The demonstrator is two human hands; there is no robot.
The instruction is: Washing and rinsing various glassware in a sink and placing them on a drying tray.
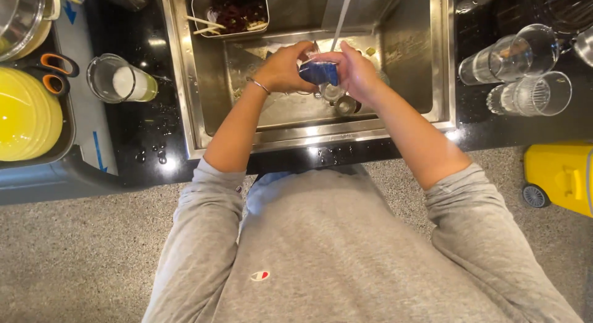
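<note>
While water runs down in a thin stream (341, 17) from the far side, we hold both hands together over the middle of the steel sink (185, 82). Our left hand (281, 70) has its fingers (301, 49) curled round the left side of a blue sponge (318, 71), and our right hand (355, 73) closes on its right side, so the sponge sits gripped between the two, just under the water. Below the sponge we can see something clear and rounded, perhaps a glass (336, 93), but the hands hide most of it and we cannot tell which hand, if either, has hold of it. A thin bracelet (259, 85) rings our left wrist. At the far left of the sink stands a small metal tub (230, 13) with dark scraps and pale sticks in it. On the black table (136, 131) left of the sink stands a glass with white liquid (120, 79), and further left a grey tray (65, 144) holds yellow plates (25, 116). Right of the sink two empty glasses (519, 67) lie on their sides, one just beyond the other. Near the right edge, on the speckled floor (80, 261), sits a yellow bin on wheels (562, 175). Drops of water dot the table near the sink's near left corner.
</note>
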